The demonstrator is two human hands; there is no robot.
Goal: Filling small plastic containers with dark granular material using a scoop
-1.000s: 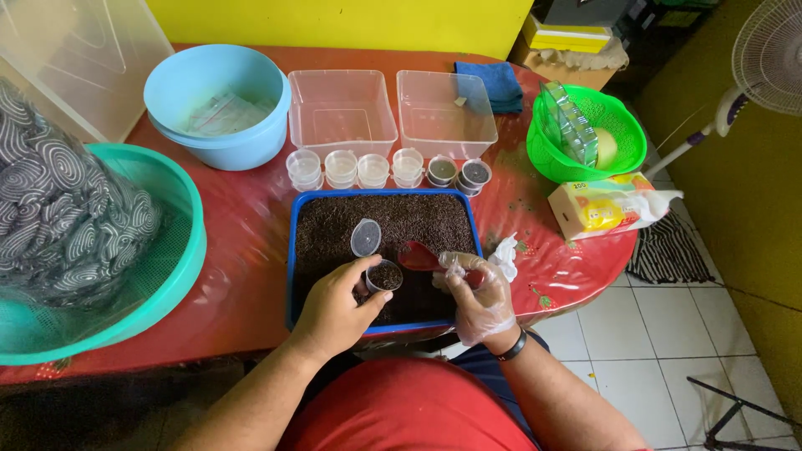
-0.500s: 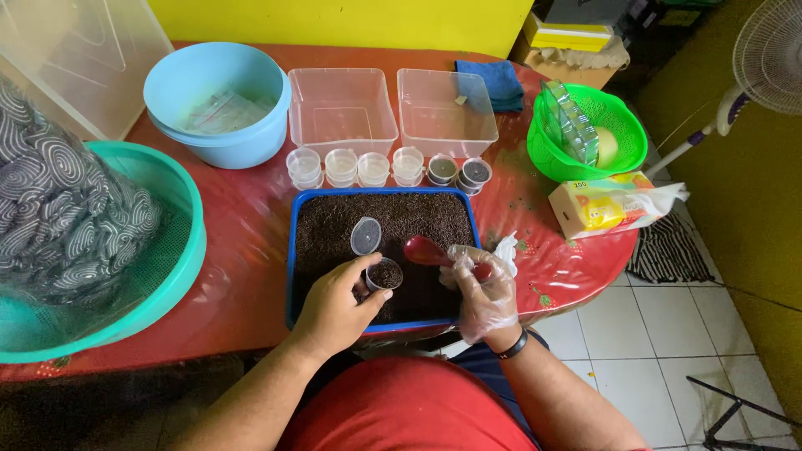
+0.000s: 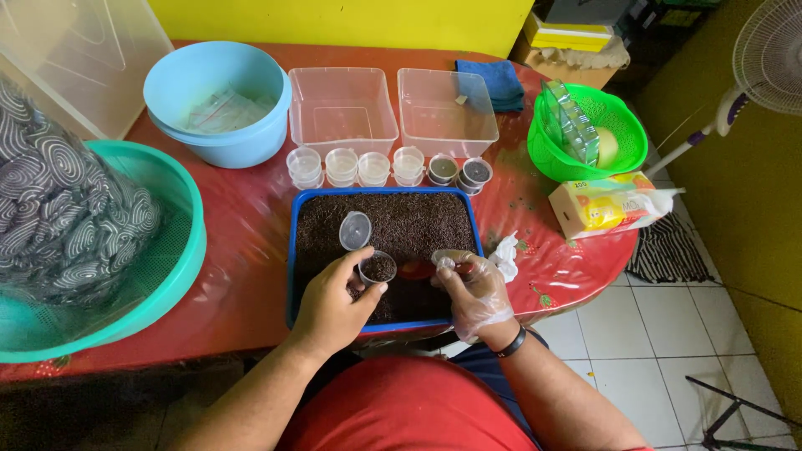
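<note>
1. Left hand (image 3: 330, 305): bare, fingers curled round a small clear cup (image 3: 378, 269) that is part-filled with dark material; its hinged lid (image 3: 355, 230) stands open on the far side. The cup is held over the near part of the tray.
2. Right hand (image 3: 476, 288): in a thin clear glove, fingers pinched shut on the handle of a red spoon (image 3: 415, 269), whose bowl lies just right of the cup.
3. Blue tray (image 3: 292, 250): rectangular, filled with dark granular material, at the near edge of the red table (image 3: 242, 225).
4. Row of small cups (image 3: 342, 165): just beyond the tray, four clear ones, then two filled dark ones (image 3: 459, 171) at the right end.
5. Two clear square tubs (image 3: 342, 108): far centre, side by side.
6. Light blue basin (image 3: 221, 104): far left.
7. Teal basin (image 3: 180, 250): near left, holding patterned cloth.
8. Green basket (image 3: 593, 129): far right.
9. Yellow packet (image 3: 597, 205): right edge of table.
</note>
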